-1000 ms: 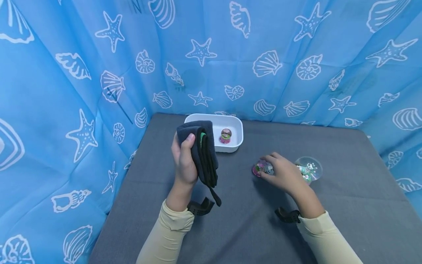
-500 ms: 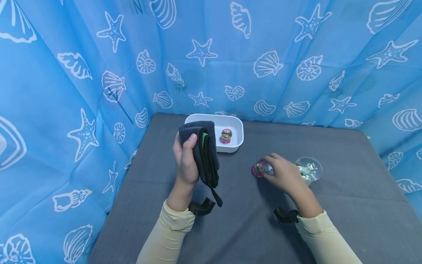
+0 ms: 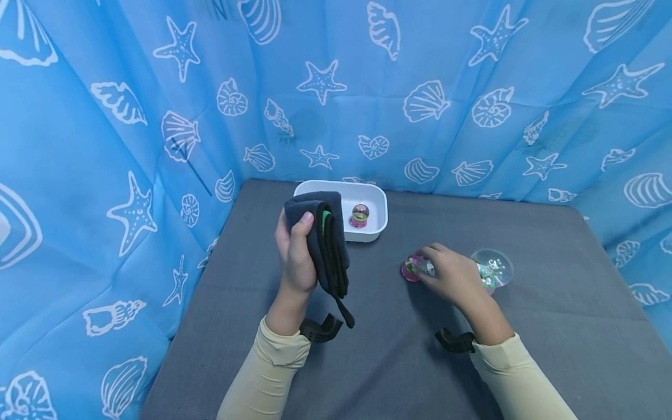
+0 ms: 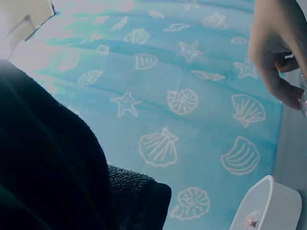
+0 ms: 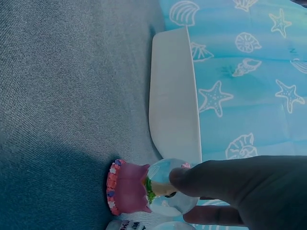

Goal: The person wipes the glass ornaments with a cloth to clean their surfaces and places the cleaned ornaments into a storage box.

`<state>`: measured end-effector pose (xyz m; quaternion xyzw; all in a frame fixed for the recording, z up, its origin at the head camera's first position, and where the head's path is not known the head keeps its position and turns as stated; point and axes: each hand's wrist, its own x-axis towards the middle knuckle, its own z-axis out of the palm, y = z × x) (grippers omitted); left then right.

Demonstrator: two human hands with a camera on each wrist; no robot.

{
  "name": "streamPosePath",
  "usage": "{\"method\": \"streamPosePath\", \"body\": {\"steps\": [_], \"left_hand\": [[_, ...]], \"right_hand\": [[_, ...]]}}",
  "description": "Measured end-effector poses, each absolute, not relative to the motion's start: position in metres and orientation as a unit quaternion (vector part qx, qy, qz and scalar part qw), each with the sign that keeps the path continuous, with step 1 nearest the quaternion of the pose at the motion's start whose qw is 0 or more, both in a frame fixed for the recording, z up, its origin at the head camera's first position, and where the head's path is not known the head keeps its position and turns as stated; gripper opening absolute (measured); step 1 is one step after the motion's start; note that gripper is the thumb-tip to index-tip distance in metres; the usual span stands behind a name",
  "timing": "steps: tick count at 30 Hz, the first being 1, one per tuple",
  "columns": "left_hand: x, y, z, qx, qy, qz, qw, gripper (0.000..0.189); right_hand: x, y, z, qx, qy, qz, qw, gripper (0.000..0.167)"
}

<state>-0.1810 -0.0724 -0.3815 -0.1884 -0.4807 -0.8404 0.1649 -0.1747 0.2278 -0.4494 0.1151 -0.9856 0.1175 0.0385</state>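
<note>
My left hand (image 3: pixel 298 259) grips a folded dark grey towel (image 3: pixel 331 251) with a green patch and a hanging loop. In the left wrist view the towel (image 4: pixel 129 196) fills the lower left. My right hand (image 3: pixel 450 274) pinches the clear ball of a small snow globe (image 3: pixel 409 270). In the right wrist view, this snow globe (image 5: pixel 132 189) has a pink base edged with coloured beads, and my thumb lies on its ball. A larger clear ball (image 3: pixel 496 268) with shiny flakes inside sits behind my right hand, partly hidden by it.
Beyond the towel stands a white tray (image 3: pixel 382 221) holding another pink-based snow globe (image 3: pixel 359 216). Close beside the pinched globe, part of another globe (image 5: pixel 172 226) shows at the right wrist view's lower edge. A blue shell-print curtain (image 3: pixel 378 116) borders the grey tabletop (image 3: pixel 367 361).
My right fingers and thumb have drawn in slightly on the snow globe. The left hand and towel have drifted a little to the right; the tray stays as it was.
</note>
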Motion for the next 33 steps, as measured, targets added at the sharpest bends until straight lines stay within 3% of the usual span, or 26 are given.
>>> {"method": "streamPosePath", "body": {"steps": [13,33], "left_hand": [[-0.180,-0.073,-0.381,-0.188,-0.481,-0.840,0.165,0.013],[-0.180,-0.071,-0.382,-0.186,-0.487,-0.838,0.163,0.013]], "right_hand": [[-0.177,0.224,-0.451,0.100,-0.987,0.122,0.021,0.043],[-0.177,0.223,-0.460,0.115,-0.984,0.126,0.041,0.035]]}}
